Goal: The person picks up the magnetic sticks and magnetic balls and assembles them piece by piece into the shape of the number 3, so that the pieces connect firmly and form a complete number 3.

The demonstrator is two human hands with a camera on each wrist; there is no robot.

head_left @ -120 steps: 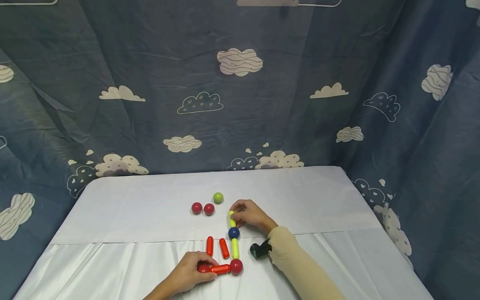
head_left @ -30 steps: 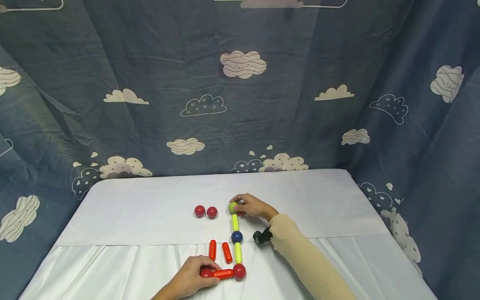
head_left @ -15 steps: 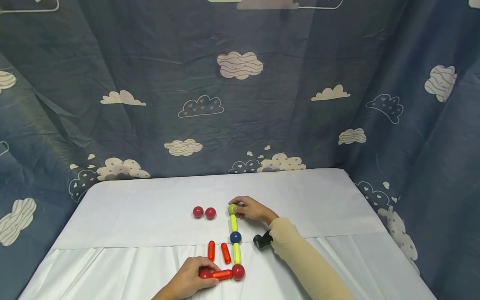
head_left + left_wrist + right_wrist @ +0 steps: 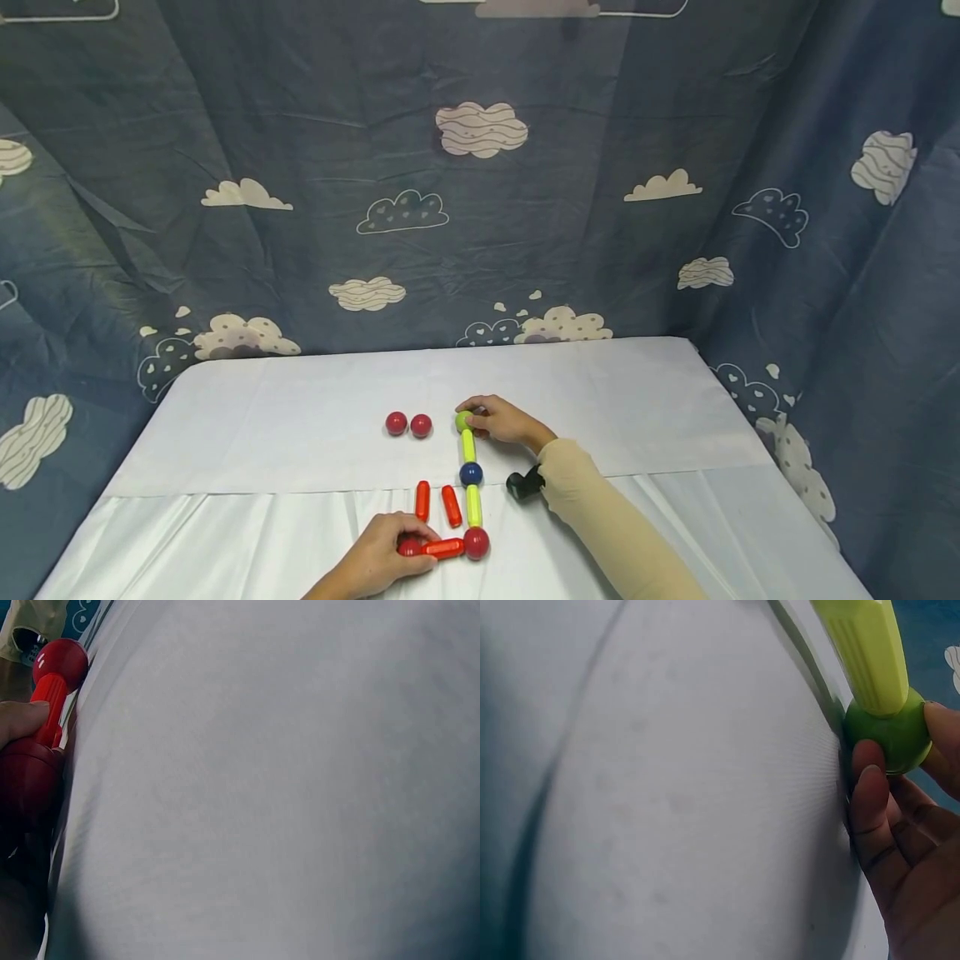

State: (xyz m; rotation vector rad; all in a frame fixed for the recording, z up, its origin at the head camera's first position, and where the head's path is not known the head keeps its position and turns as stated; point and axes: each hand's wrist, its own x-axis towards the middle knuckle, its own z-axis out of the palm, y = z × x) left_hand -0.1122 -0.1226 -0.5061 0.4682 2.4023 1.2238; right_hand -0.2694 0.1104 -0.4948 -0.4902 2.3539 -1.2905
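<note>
Right hand [image 4: 504, 419]: fingertips pinch green ball [image 4: 464, 420], joined to far end of upper yellow rod [image 4: 468, 446] | Left hand [image 4: 378, 554]: grips red rod [image 4: 442, 547] at near end of chain, beside red ball [image 4: 476, 542] | Surface: white table [image 4: 637, 400].

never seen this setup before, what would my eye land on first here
Probably the bright L-shaped chain of sticks and balls near the front of the white table: the right hand pinches the green ball at its far end, and the left hand grips the red stick at its near end. Left of the green ball sit two loose red balls, side by side.
</note>
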